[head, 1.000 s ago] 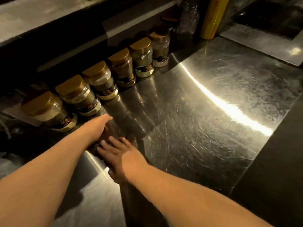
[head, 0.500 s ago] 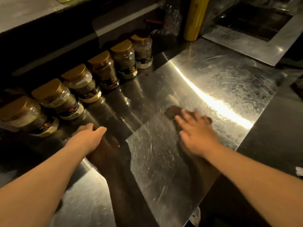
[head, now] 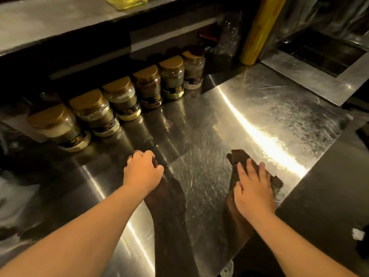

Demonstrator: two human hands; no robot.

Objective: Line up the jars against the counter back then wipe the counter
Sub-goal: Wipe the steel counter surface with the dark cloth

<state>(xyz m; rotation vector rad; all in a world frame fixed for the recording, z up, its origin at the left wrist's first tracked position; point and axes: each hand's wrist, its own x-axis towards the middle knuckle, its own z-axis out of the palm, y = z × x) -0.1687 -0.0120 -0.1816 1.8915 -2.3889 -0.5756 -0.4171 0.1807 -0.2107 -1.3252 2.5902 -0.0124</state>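
Several clear spice jars with gold lids (head: 123,98) stand upright in one row against the dark back of the steel counter (head: 269,108). A brown cloth (head: 237,156) lies on the counter at front centre-right. My right hand (head: 252,190) presses flat on the cloth with its fingers spread, and the cloth's far corner sticks out past the fingertips. My left hand (head: 142,172) rests on the bare steel in front of the jars, fingers curled into a loose fist with nothing in it, well apart from the jars.
A yellow roll (head: 257,31) and a crumpled clear bag (head: 229,37) stand at the row's right end. Beyond them is a recessed basin with a dark grate (head: 323,50). A steel shelf (head: 50,23) overhangs the jars. The counter's front-right edge drops to dark floor.
My right hand slid the cloth from beside my left hand out to the right, then a little nearer to me. My left hand's fingers curled in and stayed in place.
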